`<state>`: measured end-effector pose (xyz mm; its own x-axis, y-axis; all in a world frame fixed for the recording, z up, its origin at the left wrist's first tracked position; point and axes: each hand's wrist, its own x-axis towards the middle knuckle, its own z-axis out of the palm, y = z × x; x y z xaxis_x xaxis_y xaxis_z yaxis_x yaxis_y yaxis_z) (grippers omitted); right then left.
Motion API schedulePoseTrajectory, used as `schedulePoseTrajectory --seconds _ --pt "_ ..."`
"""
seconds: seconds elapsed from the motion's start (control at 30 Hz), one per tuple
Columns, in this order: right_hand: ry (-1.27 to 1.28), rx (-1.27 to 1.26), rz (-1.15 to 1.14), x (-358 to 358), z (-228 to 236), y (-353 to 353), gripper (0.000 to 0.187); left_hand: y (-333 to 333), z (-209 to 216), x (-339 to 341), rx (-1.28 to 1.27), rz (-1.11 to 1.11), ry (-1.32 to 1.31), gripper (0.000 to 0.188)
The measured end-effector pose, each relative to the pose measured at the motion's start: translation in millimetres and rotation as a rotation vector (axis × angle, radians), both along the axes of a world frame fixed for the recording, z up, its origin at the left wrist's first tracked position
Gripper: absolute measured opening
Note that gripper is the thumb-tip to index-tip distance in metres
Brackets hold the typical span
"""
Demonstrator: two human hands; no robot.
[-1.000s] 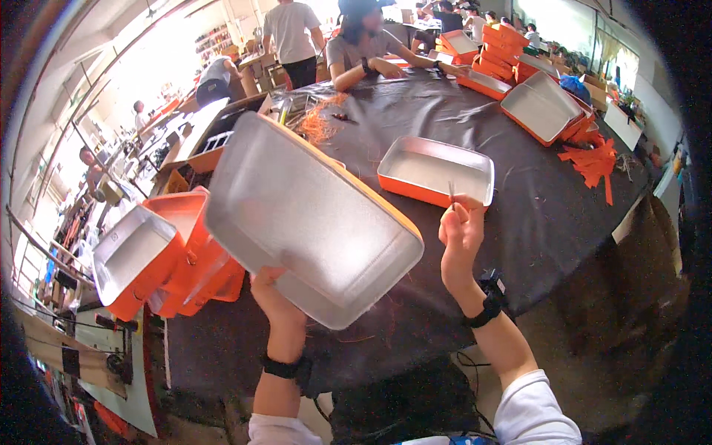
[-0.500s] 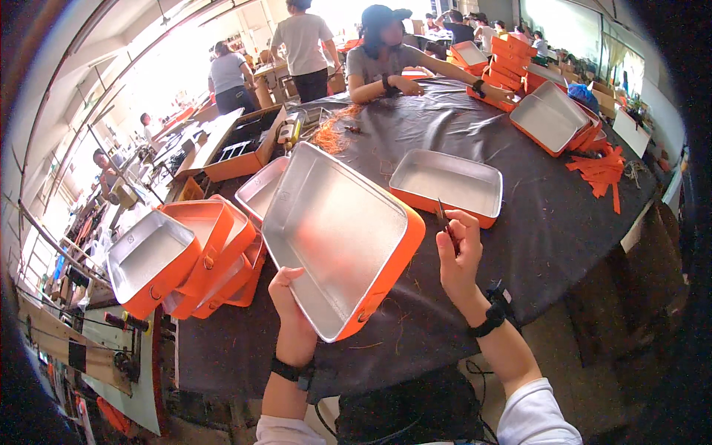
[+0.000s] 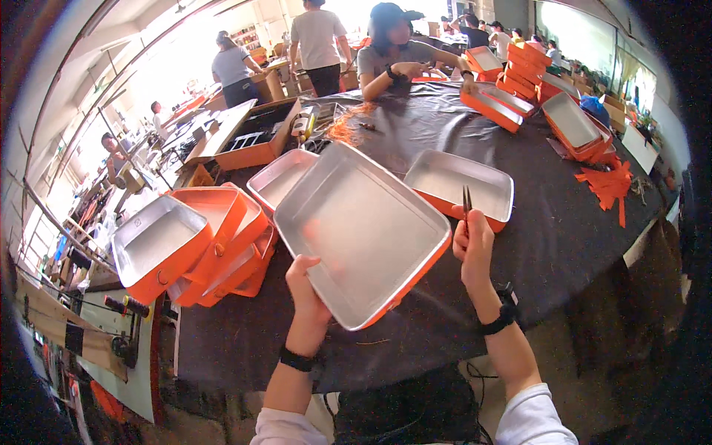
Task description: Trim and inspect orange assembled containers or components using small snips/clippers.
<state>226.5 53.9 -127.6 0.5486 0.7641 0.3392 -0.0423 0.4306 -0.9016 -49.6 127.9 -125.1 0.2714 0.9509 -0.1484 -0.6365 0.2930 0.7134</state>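
My left hand (image 3: 309, 291) grips the near-left edge of an orange case shell (image 3: 363, 237), its thumb over the rim and its fingers hidden beneath. The shell is held tilted above the table, its silver-grey inside turned up. In my right hand (image 3: 477, 248) is a pair of small dark thread snips (image 3: 466, 199), pinched upright with the thin points up, just right of the shell and apart from it. Behind lie two more such parts: one shell (image 3: 463, 182) close beyond the snips, another shell (image 3: 280, 176) partly hidden by the held one.
A pile of orange shells (image 3: 167, 241) stands at the left. The dark-covered table (image 3: 549, 222) also bears an open box (image 3: 259, 133), orange threads (image 3: 348, 124), stacked shells (image 3: 523, 70) and orange scraps (image 3: 608, 185). A co-worker (image 3: 393, 59) handles a shell across the table.
My left hand has swung the held shell slightly to the right and tipped it. The snips have turned more upright in my right hand. The co-worker has pulled a shell inward.
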Motion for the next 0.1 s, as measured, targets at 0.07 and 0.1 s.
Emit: schedulePoseTrajectory --seconds 0.07,0.1 --pt "0.104 -0.051 0.117 5.9 -1.3 4.6 0.053 8.2 -16.9 7.5 -0.023 0.126 0.165 0.05" --pt "0.097 -0.101 0.132 7.3 -2.1 5.1 0.058 11.1 -21.4 16.4 0.047 0.104 0.19 0.062"
